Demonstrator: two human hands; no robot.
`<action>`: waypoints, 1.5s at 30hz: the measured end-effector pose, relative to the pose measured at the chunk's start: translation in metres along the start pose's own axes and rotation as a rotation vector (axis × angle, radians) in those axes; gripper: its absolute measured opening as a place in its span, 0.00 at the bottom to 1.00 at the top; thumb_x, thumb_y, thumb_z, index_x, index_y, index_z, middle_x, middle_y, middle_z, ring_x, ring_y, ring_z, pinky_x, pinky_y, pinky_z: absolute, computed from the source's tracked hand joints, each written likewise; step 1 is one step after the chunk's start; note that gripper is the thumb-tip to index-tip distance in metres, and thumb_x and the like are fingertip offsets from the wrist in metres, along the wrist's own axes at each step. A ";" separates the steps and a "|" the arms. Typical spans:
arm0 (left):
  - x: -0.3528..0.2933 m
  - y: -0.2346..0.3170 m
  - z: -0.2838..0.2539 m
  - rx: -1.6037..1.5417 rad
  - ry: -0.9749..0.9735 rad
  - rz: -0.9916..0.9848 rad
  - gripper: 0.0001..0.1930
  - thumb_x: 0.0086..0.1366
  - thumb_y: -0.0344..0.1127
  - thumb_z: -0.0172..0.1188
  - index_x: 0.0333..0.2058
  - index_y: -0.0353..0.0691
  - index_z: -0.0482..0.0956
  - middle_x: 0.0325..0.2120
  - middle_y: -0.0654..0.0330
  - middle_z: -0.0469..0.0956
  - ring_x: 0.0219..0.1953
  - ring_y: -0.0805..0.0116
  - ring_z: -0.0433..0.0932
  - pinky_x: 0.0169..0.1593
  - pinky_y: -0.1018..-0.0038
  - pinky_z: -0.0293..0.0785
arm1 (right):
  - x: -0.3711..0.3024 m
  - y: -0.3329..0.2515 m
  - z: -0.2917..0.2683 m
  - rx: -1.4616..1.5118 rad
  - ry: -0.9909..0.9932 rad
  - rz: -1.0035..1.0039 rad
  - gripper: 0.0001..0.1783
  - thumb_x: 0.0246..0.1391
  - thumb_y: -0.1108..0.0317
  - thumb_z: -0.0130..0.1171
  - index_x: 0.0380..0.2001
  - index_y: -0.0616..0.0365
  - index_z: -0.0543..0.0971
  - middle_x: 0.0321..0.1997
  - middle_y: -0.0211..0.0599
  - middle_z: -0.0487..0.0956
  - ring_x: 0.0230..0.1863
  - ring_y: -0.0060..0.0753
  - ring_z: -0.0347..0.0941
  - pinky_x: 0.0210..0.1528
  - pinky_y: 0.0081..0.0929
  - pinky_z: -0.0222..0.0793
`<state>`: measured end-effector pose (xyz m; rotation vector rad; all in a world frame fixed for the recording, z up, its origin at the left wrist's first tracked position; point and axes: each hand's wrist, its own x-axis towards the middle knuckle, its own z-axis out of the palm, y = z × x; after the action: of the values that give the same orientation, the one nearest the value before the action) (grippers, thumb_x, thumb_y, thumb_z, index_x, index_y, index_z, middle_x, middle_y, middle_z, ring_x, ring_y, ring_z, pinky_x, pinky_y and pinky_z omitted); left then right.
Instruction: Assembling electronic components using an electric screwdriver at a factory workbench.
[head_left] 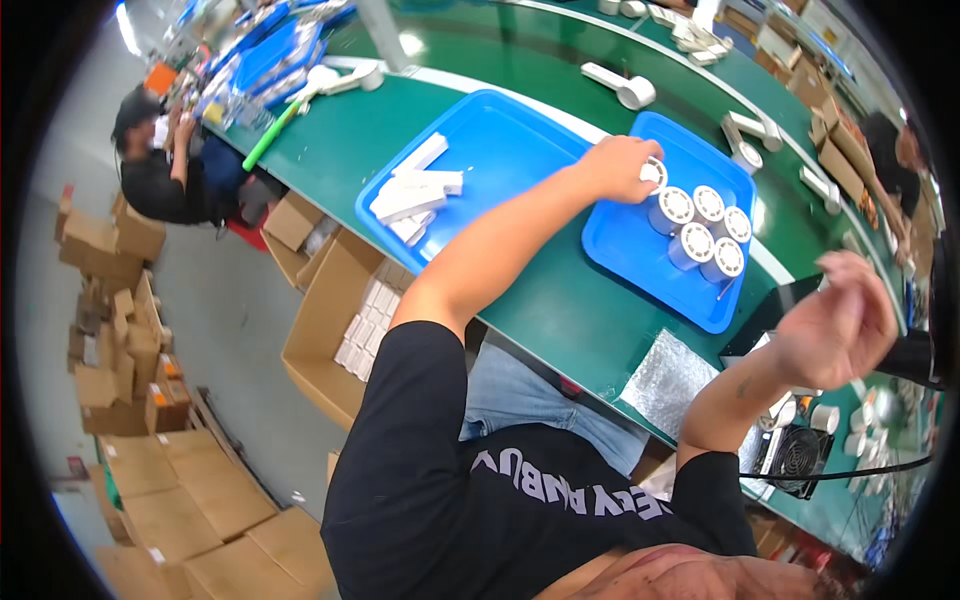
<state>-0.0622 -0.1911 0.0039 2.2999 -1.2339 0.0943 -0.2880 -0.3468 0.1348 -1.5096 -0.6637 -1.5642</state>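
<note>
My left hand (622, 168) reaches over the right-hand blue tray (655, 285), its fingers closed on a white cylindrical part (653, 174) with a slotted round face. Several similar white cylinders (692, 243) stand close together in that tray, beside and below the hand. My right hand (840, 325) is raised above the bench to the right of the tray. Its fingers curl loosely, apart from the thumb, and I see nothing in it. Left of my left forearm, another blue tray (510, 130) carries a small pile of white oblong pieces (415, 195).
Silvery bubble wrap (665, 375) lies at the bench's near edge, beside a black fan (798, 455) and a black cable (850, 473). White handled parts (634, 92) lie on the green belt (520, 50) beyond. An opened carton (325, 340) stands below left. Co-workers sit left and right.
</note>
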 end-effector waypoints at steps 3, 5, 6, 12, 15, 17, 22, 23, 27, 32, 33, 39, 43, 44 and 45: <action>-0.039 0.012 -0.006 -0.257 0.272 -0.041 0.21 0.60 0.41 0.61 0.51 0.42 0.75 0.43 0.51 0.81 0.46 0.50 0.81 0.51 0.61 0.76 | -0.022 -0.025 0.045 0.182 -0.279 0.250 0.13 0.51 0.87 0.51 0.42 0.73 0.75 0.28 0.46 0.76 0.28 0.32 0.71 0.33 0.25 0.69; -0.080 0.020 -0.019 -0.867 0.678 -0.130 0.21 0.64 0.39 0.59 0.55 0.41 0.71 0.42 0.55 0.81 0.45 0.61 0.80 0.46 0.68 0.77 | -0.029 -0.027 0.068 0.160 -0.457 0.244 0.13 0.50 0.88 0.53 0.40 0.72 0.77 0.29 0.44 0.77 0.28 0.31 0.72 0.32 0.23 0.67; -0.107 0.027 -0.028 -1.044 0.707 -0.180 0.21 0.68 0.39 0.55 0.58 0.42 0.68 0.45 0.56 0.80 0.47 0.64 0.79 0.46 0.69 0.77 | -0.032 -0.027 0.079 0.184 -0.479 0.321 0.12 0.49 0.87 0.54 0.39 0.72 0.79 0.29 0.43 0.78 0.28 0.30 0.72 0.32 0.23 0.67; -0.260 0.068 -0.029 -1.943 0.537 -0.419 0.25 0.77 0.50 0.35 0.63 0.42 0.63 0.51 0.55 0.77 0.48 0.64 0.79 0.41 0.68 0.80 | -0.076 0.014 0.190 0.259 -0.806 0.393 0.16 0.44 0.82 0.57 0.39 0.60 0.81 0.36 0.39 0.80 0.36 0.34 0.77 0.37 0.25 0.73; -0.300 0.083 -0.024 -2.244 0.385 -0.414 0.29 0.76 0.56 0.32 0.62 0.39 0.64 0.48 0.52 0.78 0.40 0.63 0.83 0.31 0.71 0.81 | -0.126 0.027 0.252 0.150 -1.028 0.173 0.23 0.46 0.79 0.58 0.49 0.56 0.78 0.52 0.40 0.78 0.54 0.47 0.72 0.55 0.38 0.71; -0.314 0.080 -0.013 -2.288 0.280 -0.226 0.30 0.74 0.55 0.39 0.65 0.40 0.58 0.54 0.49 0.74 0.43 0.59 0.82 0.33 0.72 0.82 | -0.157 0.034 0.283 0.121 -1.104 0.143 0.25 0.48 0.78 0.59 0.52 0.55 0.77 0.55 0.40 0.77 0.58 0.48 0.70 0.57 0.40 0.69; -0.317 0.094 -0.028 -2.121 0.277 -0.275 0.41 0.66 0.42 0.57 0.71 0.45 0.44 0.65 0.42 0.60 0.50 0.50 0.79 0.37 0.73 0.83 | -0.191 0.035 0.309 -0.160 -1.166 -0.102 0.22 0.55 0.70 0.51 0.54 0.54 0.74 0.43 0.40 0.76 0.47 0.44 0.74 0.44 0.39 0.74; -0.317 0.095 -0.031 -2.110 0.262 -0.283 0.46 0.62 0.37 0.62 0.72 0.48 0.42 0.67 0.42 0.56 0.52 0.48 0.78 0.38 0.74 0.83 | -0.193 0.031 0.307 -0.172 -1.150 -0.105 0.22 0.55 0.70 0.51 0.54 0.54 0.74 0.43 0.40 0.76 0.47 0.44 0.74 0.44 0.39 0.74; -0.310 0.096 -0.037 -1.761 0.298 -0.299 0.47 0.62 0.26 0.60 0.72 0.50 0.39 0.67 0.44 0.57 0.53 0.49 0.79 0.41 0.75 0.82 | -0.182 0.022 0.275 -0.168 -1.072 0.099 0.21 0.48 0.70 0.60 0.48 0.53 0.77 0.39 0.41 0.75 0.42 0.46 0.76 0.42 0.40 0.75; -0.286 0.092 -0.014 -1.376 0.558 -0.250 0.36 0.58 0.19 0.64 0.62 0.35 0.56 0.56 0.51 0.67 0.59 0.61 0.71 0.62 0.66 0.68 | -0.134 0.008 0.167 0.087 -0.777 0.869 0.20 0.42 0.65 0.77 0.35 0.55 0.77 0.35 0.29 0.78 0.36 0.23 0.75 0.39 0.24 0.71; -0.279 0.084 -0.004 -1.313 0.554 -0.217 0.33 0.57 0.20 0.65 0.60 0.32 0.59 0.55 0.50 0.68 0.58 0.62 0.71 0.61 0.66 0.69 | -0.128 0.003 0.138 0.193 -0.729 1.029 0.16 0.45 0.67 0.73 0.33 0.55 0.75 0.37 0.34 0.79 0.38 0.26 0.75 0.41 0.25 0.72; -0.239 0.107 0.012 -1.118 0.494 -0.243 0.32 0.58 0.21 0.64 0.59 0.32 0.59 0.52 0.48 0.71 0.54 0.62 0.74 0.59 0.68 0.72 | -0.162 -0.037 0.020 0.602 0.194 1.160 0.14 0.57 0.69 0.64 0.40 0.54 0.69 0.36 0.40 0.76 0.32 0.30 0.74 0.38 0.30 0.73; -0.215 0.124 0.023 -1.057 0.377 -0.232 0.32 0.57 0.21 0.66 0.58 0.32 0.61 0.51 0.49 0.72 0.53 0.63 0.75 0.57 0.68 0.74 | -0.167 -0.064 -0.004 0.558 0.340 0.991 0.20 0.58 0.61 0.66 0.45 0.55 0.68 0.36 0.40 0.74 0.30 0.29 0.71 0.34 0.30 0.71; -0.211 0.129 0.026 -1.056 0.356 -0.227 0.32 0.57 0.22 0.67 0.58 0.32 0.62 0.50 0.49 0.72 0.52 0.63 0.76 0.56 0.69 0.75 | -0.164 -0.070 -0.006 0.533 0.333 0.898 0.24 0.57 0.56 0.66 0.48 0.56 0.67 0.36 0.41 0.74 0.30 0.29 0.72 0.35 0.31 0.72; -0.208 0.134 0.027 -1.061 0.348 -0.225 0.32 0.57 0.22 0.67 0.58 0.32 0.62 0.50 0.49 0.72 0.52 0.63 0.76 0.56 0.69 0.75 | -0.161 -0.073 -0.008 0.515 0.322 0.803 0.29 0.56 0.51 0.67 0.50 0.56 0.66 0.37 0.42 0.74 0.31 0.30 0.72 0.36 0.32 0.72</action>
<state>-0.2941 -0.1067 -0.0254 1.3829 -0.5906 -0.1934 -0.3665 -0.2839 -0.0102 -0.9218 -0.1921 -0.8857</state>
